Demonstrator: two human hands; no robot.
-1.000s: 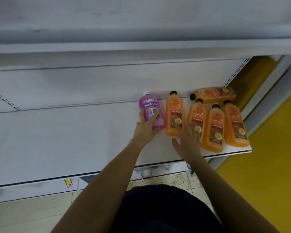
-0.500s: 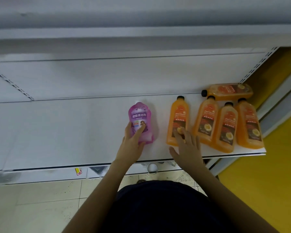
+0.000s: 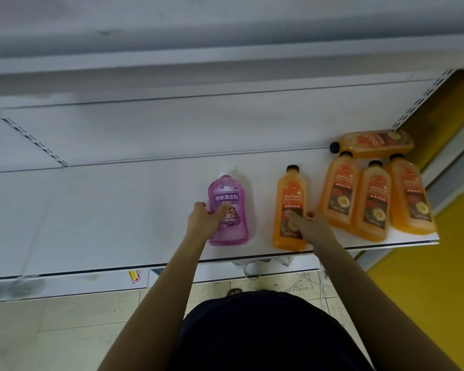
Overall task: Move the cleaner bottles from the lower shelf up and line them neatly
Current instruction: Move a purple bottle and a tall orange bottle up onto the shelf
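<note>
Left hand (image 3: 202,223): purple bottle (image 3: 229,210) gripped, upright on shelf (image 3: 105,210).
Right hand (image 3: 312,228): orange bottle (image 3: 291,199) gripped, thumb laid across label.

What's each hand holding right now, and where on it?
Left hand grips the purple bottle around its lower body. Right hand: fingers lie on the lower label of the lone orange bottle; a closed grip can't be told.

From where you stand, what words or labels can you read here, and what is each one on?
"地板清洁剂": on the purple bottle.
"Floor Cleaner": on the orange bottle nearest it; on the other orange bottles the label is blurred.
Small print and the yellow tag: too blurred to read.
</note>
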